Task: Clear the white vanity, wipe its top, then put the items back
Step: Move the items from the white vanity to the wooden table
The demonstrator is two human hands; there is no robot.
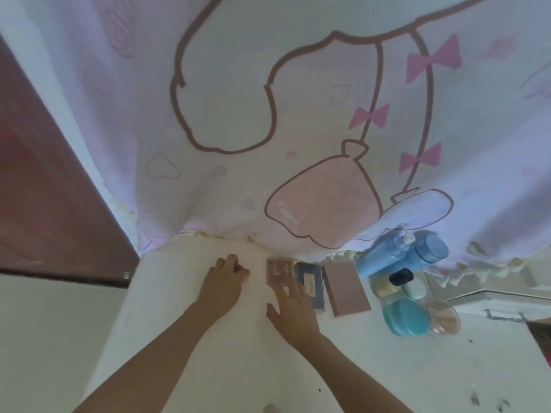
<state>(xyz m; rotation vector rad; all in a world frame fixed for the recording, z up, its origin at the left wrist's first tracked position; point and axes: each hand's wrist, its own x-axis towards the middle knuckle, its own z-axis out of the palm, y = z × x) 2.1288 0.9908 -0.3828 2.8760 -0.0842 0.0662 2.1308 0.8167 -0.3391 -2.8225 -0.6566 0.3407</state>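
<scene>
Right hand (293, 308) on palette (278, 272), beside blue jar (405, 317)

Glowing softly with daylight through the cartoon curtain (268, 114); bending and stretching outward from it toward the edges; blurring slightly throughout, casting faint shadows below.

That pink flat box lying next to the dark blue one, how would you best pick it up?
Take the pink flat box by its two long edges, coming down from above, nearer its front end. It lies flat, so only the edges give the fingers purchase. The dark blue palette sits close on one side, leaving little room there.
</scene>
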